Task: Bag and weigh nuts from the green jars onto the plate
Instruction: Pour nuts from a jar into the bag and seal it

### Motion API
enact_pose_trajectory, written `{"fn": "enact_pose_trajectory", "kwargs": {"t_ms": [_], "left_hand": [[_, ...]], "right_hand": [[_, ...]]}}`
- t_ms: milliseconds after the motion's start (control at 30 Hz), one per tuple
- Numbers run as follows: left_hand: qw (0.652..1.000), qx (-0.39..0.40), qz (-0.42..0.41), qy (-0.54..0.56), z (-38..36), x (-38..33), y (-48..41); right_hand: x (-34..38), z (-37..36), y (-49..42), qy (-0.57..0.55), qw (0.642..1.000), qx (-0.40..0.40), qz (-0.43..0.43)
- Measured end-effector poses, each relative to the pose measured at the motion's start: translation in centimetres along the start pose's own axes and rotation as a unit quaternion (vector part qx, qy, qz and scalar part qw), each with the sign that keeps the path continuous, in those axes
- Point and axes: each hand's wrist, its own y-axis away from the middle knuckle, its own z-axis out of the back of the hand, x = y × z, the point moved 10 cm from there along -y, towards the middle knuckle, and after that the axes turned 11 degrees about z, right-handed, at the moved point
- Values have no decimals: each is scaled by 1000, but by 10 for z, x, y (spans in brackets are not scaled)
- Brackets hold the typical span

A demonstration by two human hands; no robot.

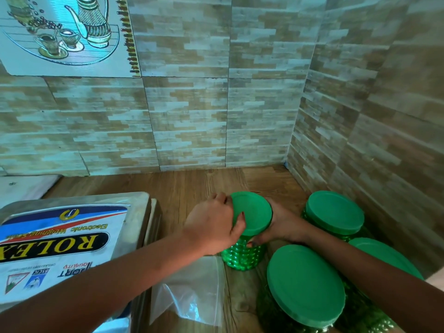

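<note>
Dead centre on the bench (192,188), at 12 o'clock from the person, stands the green jar (242,257) in hand; lid (252,212) on, not yet off. Long axis near vertical, with a slight lean toward 11 o'clock that could just be the wide lens. Both hands are on it, so neither is nearer. The left hand (213,223) comes in from the jar's 9 o'clock, fingers curled over the lid rim, thumb on the near edge. The right hand (282,224) comes from 3 o'clock, wrapped round the jar just under the lid, holding the body. Reads as an unscrew: right braces, left turns, twist axis = jar axis. Nuts not visible through the ribbed wall. Three other closed jars (335,212) sit from 3 to 5 o'clock of the held one; touching or just apart, cannot tell. Clear bags (192,289) lie flat at its 7 o'clock, just beside the base, partly under the left forearm. Weighing scale (137,212) with a printed label sits near at 9 o'clock. No separate plate in view; the scale's steel platform may be it. Risk: neighbours crowd the right side, so the lid should come away toward 9 o'clock
</note>
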Motion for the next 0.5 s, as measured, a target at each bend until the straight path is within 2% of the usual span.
{"fn": "enact_pose_trajectory", "kwargs": {"t_ms": [133, 267, 300, 433, 500], "left_hand": [[998, -13, -45, -52, 27, -11, 22], [990, -103, -89, -38, 46, -26, 7], [991, -96, -86, -21, 40, -28, -2], [997, 58, -31, 30, -13, -24, -19], [999, 47, -10, 13, -18, -16, -15]], "right_hand": [[4, -1, 0, -4, 1000, 1, 14], [10, -3, 0, -19, 999, 2, 28], [12, -4, 0, -18, 999, 6, 30], [7, -2, 1, -28, 1000, 2, 12], [5, -1, 1, -32, 999, 3, 9]]}}
